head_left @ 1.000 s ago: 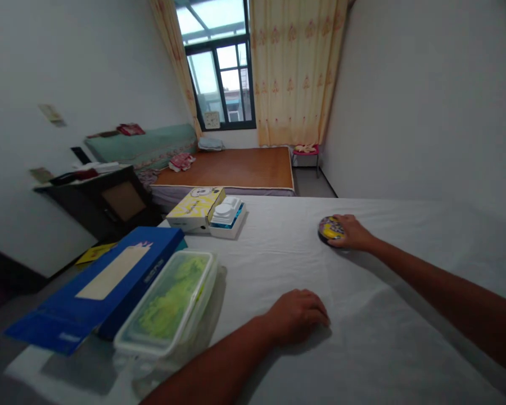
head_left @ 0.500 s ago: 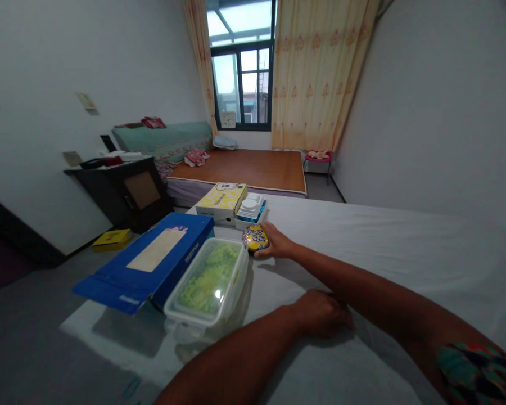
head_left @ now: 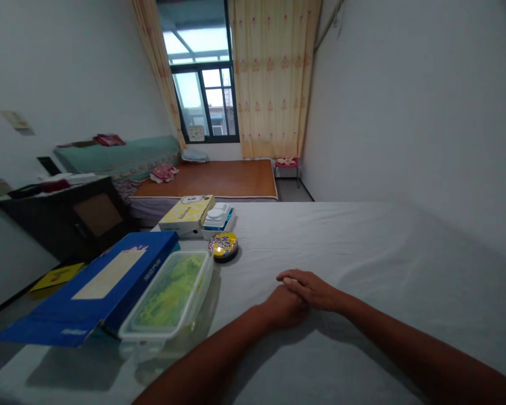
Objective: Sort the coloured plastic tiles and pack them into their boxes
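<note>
On the white-covered table my left hand (head_left: 285,308) rests curled closed, its fingertips partly hidden, and no object shows in it. My right hand (head_left: 312,289) lies across the left one with its fingers stretched out and holds nothing. Away to the left of both hands sits a round tin (head_left: 223,246) with a yellow patterned lid. Close beside it is a clear lidded plastic container (head_left: 168,298) with something green and leafy-looking inside. A blue cardboard box (head_left: 109,275) with a pale label lies left of the container.
Behind the tin stand a yellow patterned box (head_left: 188,215) and a white box (head_left: 218,219) with white and blue contents. The white cloth (head_left: 346,242) spreads to the right. A dark cabinet (head_left: 96,216), a bed (head_left: 219,177) and a yellow box (head_left: 57,279) on the floor lie beyond.
My right hand has let go of the round tin and come back onto my left hand. The view has turned to the right, so everything sits further left.
</note>
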Demonstrator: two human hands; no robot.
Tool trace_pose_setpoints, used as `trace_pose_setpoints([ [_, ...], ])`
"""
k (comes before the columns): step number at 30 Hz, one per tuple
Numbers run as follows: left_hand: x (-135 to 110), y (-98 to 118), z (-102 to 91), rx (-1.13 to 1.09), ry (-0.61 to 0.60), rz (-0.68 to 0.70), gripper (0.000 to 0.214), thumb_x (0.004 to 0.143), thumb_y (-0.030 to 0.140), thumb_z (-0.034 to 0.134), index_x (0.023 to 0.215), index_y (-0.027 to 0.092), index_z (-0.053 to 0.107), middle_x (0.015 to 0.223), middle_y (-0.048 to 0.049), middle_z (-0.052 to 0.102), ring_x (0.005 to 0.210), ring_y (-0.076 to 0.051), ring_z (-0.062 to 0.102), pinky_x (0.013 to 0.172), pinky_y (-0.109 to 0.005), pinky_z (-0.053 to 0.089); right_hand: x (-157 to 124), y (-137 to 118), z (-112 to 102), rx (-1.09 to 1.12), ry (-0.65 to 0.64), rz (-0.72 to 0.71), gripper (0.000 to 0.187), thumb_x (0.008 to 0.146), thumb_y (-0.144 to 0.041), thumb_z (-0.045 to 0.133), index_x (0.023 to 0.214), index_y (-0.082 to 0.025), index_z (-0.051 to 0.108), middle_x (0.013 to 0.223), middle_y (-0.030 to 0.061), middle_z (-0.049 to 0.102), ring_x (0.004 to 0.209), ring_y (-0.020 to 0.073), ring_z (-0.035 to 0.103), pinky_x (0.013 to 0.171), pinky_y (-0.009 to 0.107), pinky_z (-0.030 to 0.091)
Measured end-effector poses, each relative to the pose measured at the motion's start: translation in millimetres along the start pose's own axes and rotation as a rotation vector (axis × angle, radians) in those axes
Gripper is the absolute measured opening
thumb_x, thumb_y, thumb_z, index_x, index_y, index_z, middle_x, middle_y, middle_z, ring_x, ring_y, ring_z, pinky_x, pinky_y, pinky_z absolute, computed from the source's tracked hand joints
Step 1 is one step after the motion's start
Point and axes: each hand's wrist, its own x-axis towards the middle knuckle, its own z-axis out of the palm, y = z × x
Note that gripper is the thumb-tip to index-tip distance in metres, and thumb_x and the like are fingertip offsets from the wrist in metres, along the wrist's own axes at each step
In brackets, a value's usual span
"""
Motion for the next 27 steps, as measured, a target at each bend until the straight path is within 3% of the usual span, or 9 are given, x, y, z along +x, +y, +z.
trace_pose_setpoints([
  [4,24,28,-4.9,0.08,-0.126,0.173,0.031,0.087,0.015,0.051,0.11,0.014,0.071,0.118,-0.0098,0.07,0.108,-0.024,0.064,0.094,-0.033,0.049,-18,8,-13,0.18,-0.179,-0.059,0.049,0.096,-0.055,0.042,0.111,-0.017,0.069,0.111,0.0088,0.07,0.107,0.0241,0.063,0.099,0.04,0.045],
  [6,35,34,-5.0,0.116,-0.151,0.205,0.026,0.086,0.015,0.052,0.102,0.014,0.073,0.109,-0.0103,0.073,0.099,-0.024,0.066,0.088,-0.033,0.051,-24,18,-17,0.269,-0.13,-0.047,0.05,0.093,-0.056,0.046,0.109,-0.016,0.07,0.109,0.0092,0.071,0.106,0.0251,0.064,0.099,0.04,0.045],
  [10,43,26,7.8,0.082,-0.043,0.197,0.028,0.086,0.021,0.057,0.11,0.019,0.071,0.11,-0.0077,0.073,0.1,-0.023,0.066,0.088,-0.034,0.05,-32,37,-15,0.377,0.025,0.0,0.051,0.093,-0.057,0.045,0.109,-0.015,0.069,0.108,0.0101,0.071,0.106,0.0256,0.064,0.099,0.042,0.045],
  [17,34,8,38.5,0.067,0.017,0.17,0.032,0.086,0.028,0.058,0.117,0.024,0.069,0.116,-0.0042,0.071,0.108,-0.023,0.064,0.094,-0.035,0.05,-32,34,-13,0.232,0.0,-0.055,0.042,0.09,-0.049,0.051,0.111,-0.018,0.069,0.107,0.0085,0.071,0.103,0.0243,0.065,0.096,0.041,0.048],
  [27,38,11,44.4,0.119,-0.021,0.271,0.033,0.089,0.028,0.052,0.117,0.017,0.066,0.117,-0.0076,0.07,0.11,-0.025,0.062,0.091,-0.035,0.049,-40,35,-12,0.261,0.004,-0.03,0.04,0.092,-0.049,0.051,0.112,-0.02,0.068,0.108,0.0089,0.071,0.105,0.0259,0.064,0.097,0.043,0.046],
])
